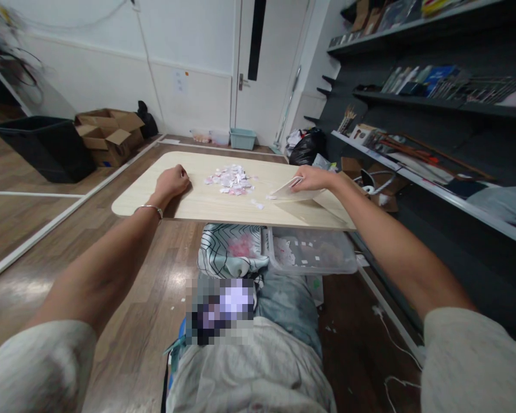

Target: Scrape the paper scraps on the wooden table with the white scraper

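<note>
My right hand pinches a thin pale card. The card is tilted, its lower left edge at the tabletop beside some small white paper pieces. A loose heap of white and pinkish paper pieces lies mid-table, and a few stray pieces lie nearer the front edge. To the left of the heap, my left hand rests on the light wooden tabletop, fingers curled into a loose fist. Nothing shows in it.
Below the table's front edge, a clear plastic box holds some white pieces, next to a patterned cloth. A blurred-out phone-like object lies on my lap. Shelves stand at right; a black bin and cardboard boxes at left.
</note>
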Motion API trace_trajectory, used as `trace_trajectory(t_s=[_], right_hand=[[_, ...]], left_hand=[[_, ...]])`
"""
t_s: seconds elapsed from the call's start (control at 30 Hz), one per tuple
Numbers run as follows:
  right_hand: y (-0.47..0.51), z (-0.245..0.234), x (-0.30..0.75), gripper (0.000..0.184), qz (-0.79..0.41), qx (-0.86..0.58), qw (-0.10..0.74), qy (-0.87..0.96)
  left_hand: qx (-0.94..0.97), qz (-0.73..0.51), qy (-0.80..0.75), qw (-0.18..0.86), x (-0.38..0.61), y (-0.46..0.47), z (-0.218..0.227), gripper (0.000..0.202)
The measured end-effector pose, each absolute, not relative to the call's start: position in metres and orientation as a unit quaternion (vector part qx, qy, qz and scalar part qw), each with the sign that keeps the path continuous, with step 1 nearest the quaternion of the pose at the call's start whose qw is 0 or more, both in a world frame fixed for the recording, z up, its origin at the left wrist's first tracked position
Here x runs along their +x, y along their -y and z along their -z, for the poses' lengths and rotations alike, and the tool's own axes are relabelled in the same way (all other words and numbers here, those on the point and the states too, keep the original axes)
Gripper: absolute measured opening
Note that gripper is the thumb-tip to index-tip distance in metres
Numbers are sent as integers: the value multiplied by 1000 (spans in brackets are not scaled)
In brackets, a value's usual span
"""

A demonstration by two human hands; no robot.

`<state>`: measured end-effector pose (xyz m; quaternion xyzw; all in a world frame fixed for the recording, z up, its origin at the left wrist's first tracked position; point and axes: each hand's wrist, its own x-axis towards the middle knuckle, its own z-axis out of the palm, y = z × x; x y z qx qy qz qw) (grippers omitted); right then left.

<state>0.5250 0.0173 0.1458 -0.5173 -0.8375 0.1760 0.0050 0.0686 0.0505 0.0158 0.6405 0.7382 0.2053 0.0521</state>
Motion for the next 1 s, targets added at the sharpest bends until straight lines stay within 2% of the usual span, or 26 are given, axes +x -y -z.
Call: trace_trajectory(t_s=[0.1, 0.27, 0.57, 0.8, 1.0], right_hand=[[-10, -152, 542, 43, -197, -541, 28, 817], [1, -149, 545, 36, -173, -566, -29, 806], [-2, -147, 526, 21, -128, -573, -18, 810], [9, -144, 535, 33, -129, -538, -68, 830], [34, -141, 559, 30, -178, -503, -69, 843]], left_hand=[[632, -199, -749, 26, 68, -53, -12, 45], [643, -192, -741, 23, 68, -53, -11, 47], [642, -187, -743, 25, 70, -50, -16, 48], [642, -186, -744, 24, 71, -49, -16, 49], [645, -191, -740, 22, 71, -49, -17, 51]])
